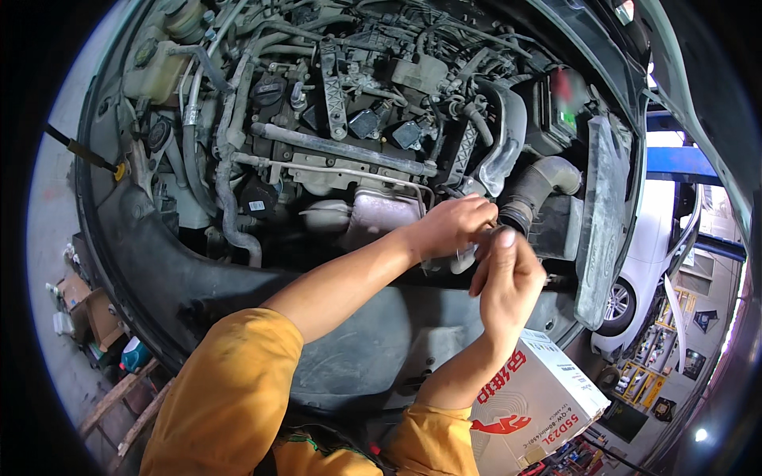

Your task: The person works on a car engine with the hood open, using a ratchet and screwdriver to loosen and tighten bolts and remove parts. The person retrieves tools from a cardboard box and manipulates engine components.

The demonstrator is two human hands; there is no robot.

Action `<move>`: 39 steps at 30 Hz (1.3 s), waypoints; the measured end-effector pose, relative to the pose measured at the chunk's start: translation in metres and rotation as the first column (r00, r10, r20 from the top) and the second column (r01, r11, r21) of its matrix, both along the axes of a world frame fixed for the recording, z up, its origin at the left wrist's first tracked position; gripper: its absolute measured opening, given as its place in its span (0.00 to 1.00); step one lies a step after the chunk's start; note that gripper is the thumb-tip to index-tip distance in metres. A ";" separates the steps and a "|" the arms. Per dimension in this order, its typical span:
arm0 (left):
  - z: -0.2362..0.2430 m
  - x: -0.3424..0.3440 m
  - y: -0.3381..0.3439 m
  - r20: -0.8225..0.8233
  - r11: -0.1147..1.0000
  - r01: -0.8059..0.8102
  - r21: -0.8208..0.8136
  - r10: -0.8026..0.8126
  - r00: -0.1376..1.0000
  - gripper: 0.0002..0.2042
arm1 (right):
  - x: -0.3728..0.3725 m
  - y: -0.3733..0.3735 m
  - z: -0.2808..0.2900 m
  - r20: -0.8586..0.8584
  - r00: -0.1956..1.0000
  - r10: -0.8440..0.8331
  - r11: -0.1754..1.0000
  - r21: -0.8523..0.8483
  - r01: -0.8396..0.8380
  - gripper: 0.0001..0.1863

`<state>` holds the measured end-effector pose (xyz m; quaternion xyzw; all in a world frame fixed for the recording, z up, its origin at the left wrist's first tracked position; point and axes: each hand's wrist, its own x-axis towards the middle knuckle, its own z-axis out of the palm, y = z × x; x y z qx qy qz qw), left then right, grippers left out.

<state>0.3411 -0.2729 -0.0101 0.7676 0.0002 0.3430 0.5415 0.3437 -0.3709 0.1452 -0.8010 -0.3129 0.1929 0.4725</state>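
My left hand and my right hand are close together beside the lower end of a dark ribbed intake hose, at the right of the engine bay. My left fingers are curled around something small that I cannot make out. My right hand is closed, thumb raised by a dark round part, and what it holds is partly hidden. A silvery metal shield lies left of my hands. A black box housing sits right of the hose.
The engine fills the upper view, with a battery at upper right. A grey panel runs along the right side. A cardboard box stands at lower right, and a white car is beyond. Boxes lie at far left.
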 end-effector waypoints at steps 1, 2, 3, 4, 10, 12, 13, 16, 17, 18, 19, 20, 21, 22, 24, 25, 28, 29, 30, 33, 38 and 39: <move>0.005 -0.002 -0.002 -0.012 1.000 -0.025 0.010 0.025 1.000 0.11 | -0.005 -0.008 -0.002 -0.008 0.997 -0.078 0.992 -0.098 0.076 0.21; -0.002 0.000 -0.002 -0.052 0.998 -0.037 0.043 0.039 0.998 0.10 | -0.009 -0.011 -0.006 0.020 0.987 -0.159 0.981 -0.112 0.160 0.21; -0.008 0.003 -0.003 -0.093 0.996 -0.047 0.075 0.054 0.994 0.10 | -0.011 -0.015 -0.012 0.049 0.970 -0.238 0.962 -0.123 0.242 0.20; -0.011 0.007 -0.008 -0.132 0.989 -0.114 0.092 0.125 0.983 0.08 | -0.004 -0.028 -0.025 0.061 0.957 -0.285 0.948 -0.128 0.290 0.19; -0.003 0.007 -0.005 -0.171 0.978 -0.149 0.146 0.173 0.970 0.02 | 0.022 -0.036 -0.065 0.207 0.930 -0.305 0.948 -0.024 0.317 0.23; 0.000 0.003 -0.004 -0.209 0.963 -0.205 0.172 0.239 0.948 0.03 | 0.027 -0.022 -0.066 0.011 0.934 -0.357 0.934 -0.029 0.357 0.22; 0.004 0.003 -0.004 -0.261 0.965 -0.204 0.165 0.243 0.934 0.06 | 0.030 -0.016 -0.070 -0.019 0.908 -0.418 0.908 0.007 0.418 0.22; 0.006 -0.002 0.001 -0.402 0.937 -0.271 0.220 0.340 0.850 0.07 | 0.035 -0.001 -0.083 -0.046 0.878 -0.476 0.866 0.148 0.477 0.22; 0.006 -0.002 0.003 -0.479 0.938 -0.273 0.214 0.344 0.808 0.11 | 0.038 0.002 -0.087 -0.062 0.871 -0.488 0.855 0.168 0.491 0.19; 0.003 -0.002 0.003 -0.538 0.943 -0.285 0.171 0.331 0.775 0.12 | 0.040 0.001 -0.088 -0.083 0.884 -0.459 0.866 0.181 0.467 0.16; 0.002 -0.002 0.004 -0.595 0.944 -0.302 0.130 0.318 0.738 0.14 | 0.039 0.004 -0.084 -0.104 0.898 -0.428 0.876 0.196 0.441 0.14; 0.006 -0.004 0.005 -0.692 0.945 -0.324 0.041 0.261 0.673 0.17 | 0.038 0.006 -0.079 -0.091 0.918 -0.385 0.900 0.181 0.396 0.12; 0.001 -0.001 0.007 -0.712 0.941 -0.337 -0.042 0.208 0.671 0.18 | 0.037 0.008 -0.075 -0.078 0.937 -0.342 0.922 0.166 0.350 0.10; -0.001 0.003 0.011 -0.726 0.929 -0.347 -0.128 0.151 0.670 0.18 | 0.036 0.006 -0.068 -0.128 0.939 -0.320 0.933 0.129 0.336 0.07; -0.006 0.008 0.018 -0.732 0.885 -0.361 -0.296 0.032 0.680 0.20 | 0.041 0.002 -0.073 -0.084 0.947 -0.309 0.943 0.099 0.316 0.06; -0.016 0.010 0.018 -0.689 0.874 -0.363 -0.323 0.046 0.724 0.20 | 0.041 0.002 -0.075 -0.062 0.954 -0.294 0.951 0.082 0.299 0.06; -0.025 0.023 0.019 -0.716 0.705 -0.506 -0.497 -0.003 0.699 0.19 | 0.033 0.013 -0.062 0.252 0.905 -0.343 0.929 -0.054 0.367 0.08; -0.031 0.026 0.019 -0.697 0.657 -0.519 -0.548 -0.015 0.717 0.17 | 0.031 0.015 -0.061 0.375 0.867 -0.327 0.913 -0.110 0.392 0.08; -0.039 0.028 0.019 -0.678 0.604 -0.529 -0.596 -0.025 0.735 0.16 | 0.032 0.015 -0.063 0.414 0.861 -0.294 0.920 -0.121 0.372 0.11; -0.046 0.034 0.017 -0.651 0.519 -0.551 -0.654 -0.014 0.759 0.11 | 0.033 0.020 -0.063 0.279 0.905 -0.321 0.931 -0.080 0.356 0.13; -0.037 0.032 0.014 -0.671 0.469 -0.592 -0.655 -0.001 0.742 0.08 | 0.047 0.016 -0.070 0.119 0.925 -0.361 0.932 0.009 0.363 0.14; -0.033 0.031 0.015 -0.669 0.457 -0.590 -0.666 -0.015 0.743 0.08 | 0.049 0.014 -0.071 0.097 0.925 -0.367 0.930 0.016 0.367 0.14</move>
